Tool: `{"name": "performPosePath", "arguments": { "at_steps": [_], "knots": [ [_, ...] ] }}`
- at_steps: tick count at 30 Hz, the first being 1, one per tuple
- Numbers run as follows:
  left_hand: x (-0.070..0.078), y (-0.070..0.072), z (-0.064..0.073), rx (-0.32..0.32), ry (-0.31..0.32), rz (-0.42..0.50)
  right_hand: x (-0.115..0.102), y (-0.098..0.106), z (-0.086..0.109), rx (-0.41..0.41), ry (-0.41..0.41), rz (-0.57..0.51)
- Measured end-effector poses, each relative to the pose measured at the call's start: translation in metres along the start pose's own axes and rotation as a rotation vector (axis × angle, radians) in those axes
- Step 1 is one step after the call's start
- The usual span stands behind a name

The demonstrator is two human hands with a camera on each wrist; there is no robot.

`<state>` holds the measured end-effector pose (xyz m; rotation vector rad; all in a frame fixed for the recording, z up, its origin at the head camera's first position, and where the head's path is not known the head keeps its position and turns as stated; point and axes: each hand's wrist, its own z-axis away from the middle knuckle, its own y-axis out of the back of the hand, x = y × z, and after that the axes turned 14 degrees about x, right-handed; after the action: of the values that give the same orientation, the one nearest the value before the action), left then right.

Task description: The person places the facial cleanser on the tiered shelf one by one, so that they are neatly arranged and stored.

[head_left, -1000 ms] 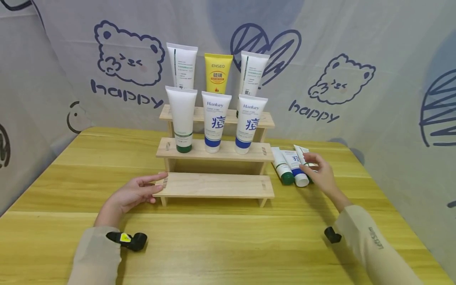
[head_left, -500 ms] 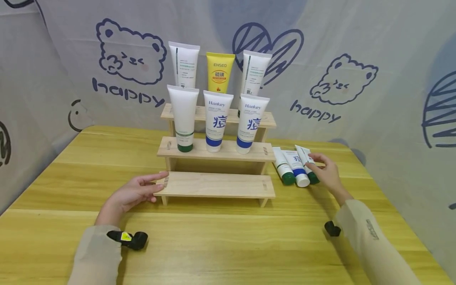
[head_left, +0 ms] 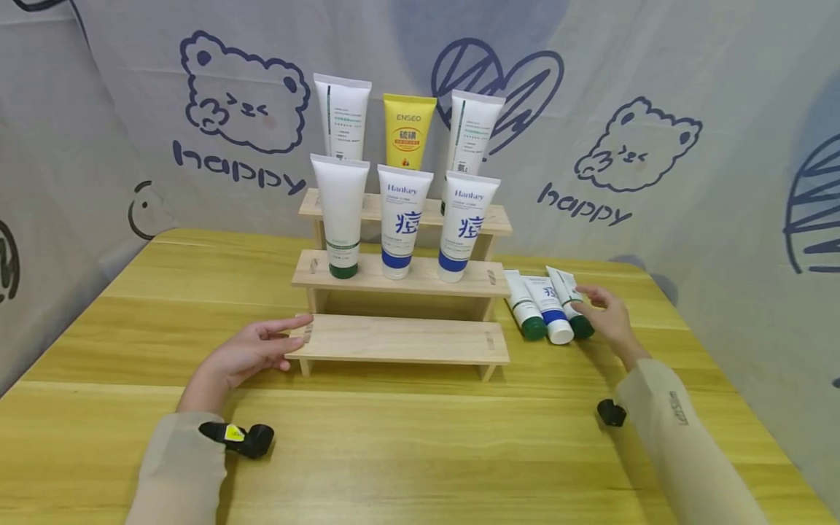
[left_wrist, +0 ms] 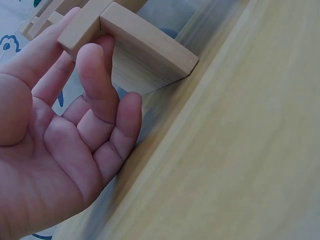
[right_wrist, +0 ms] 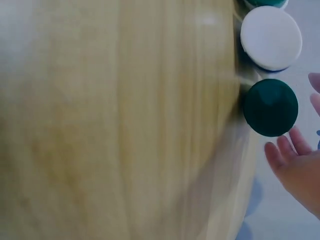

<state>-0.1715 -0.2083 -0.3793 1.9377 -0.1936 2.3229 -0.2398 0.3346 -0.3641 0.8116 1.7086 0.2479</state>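
Note:
A three-step wooden display stand [head_left: 397, 339] stands mid-table. My left hand [head_left: 252, 354] pinches the left end of its lowest step; in the left wrist view, fingers lie against the board's corner [left_wrist: 90, 27]. At the stand's right, three squeeze tubes lie side by side: a white tube with a green cap [head_left: 525, 310], a white and blue tube [head_left: 547, 306], and another green-capped tube [head_left: 566, 292]. My right hand [head_left: 607, 317] is at the right side of that last tube, fingers loosely bent. In the right wrist view, its fingers are close to the green cap [right_wrist: 270, 107].
On the middle step stand a white tube [head_left: 341, 211] and two blue-capped Hankey tubes [head_left: 399, 219]. Behind them, the top step holds a yellow tube [head_left: 408, 131] between two white tubes [head_left: 344, 117]. A printed cloth [head_left: 512, 29] hangs behind the wooden table [head_left: 420, 452].
My right hand has shifted slightly right along the rightmost lying tube, uncovering more of it and its green cap. My left hand stays at the stand's lowest step.

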Motion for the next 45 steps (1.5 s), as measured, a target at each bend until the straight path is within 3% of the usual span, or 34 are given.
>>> {"name": "performPosePath", "arguments": {
  "at_steps": [6, 12, 19, 27, 35, 45],
  "knots": [
    [0.0, 0.0, -0.001, -0.005, -0.005, -0.005, -0.003, 0.007, -0.006, -0.208, -0.111, 0.032],
    [0.0, 0.0, -0.001, 0.004, 0.006, -0.007, -0.003, 0.008, -0.01, -0.299, -0.196, 0.071],
    [0.0, 0.0, -0.001, 0.0, 0.003, -0.007, 0.003, 0.006, -0.013, -0.316, -0.223, 0.085],
    [0.0, 0.001, 0.0, -0.007, 0.001, 0.0, 0.001, 0.006, -0.013, -0.288, -0.198, 0.107],
    [0.002, -0.001, 0.0, -0.008, -0.004, -0.012, 0.003, 0.007, -0.012, -0.255, -0.262, 0.059],
    [0.001, 0.0, 0.0, -0.021, -0.016, -0.003, 0.007, 0.017, -0.005, -0.255, -0.344, -0.208]
  ]
}}
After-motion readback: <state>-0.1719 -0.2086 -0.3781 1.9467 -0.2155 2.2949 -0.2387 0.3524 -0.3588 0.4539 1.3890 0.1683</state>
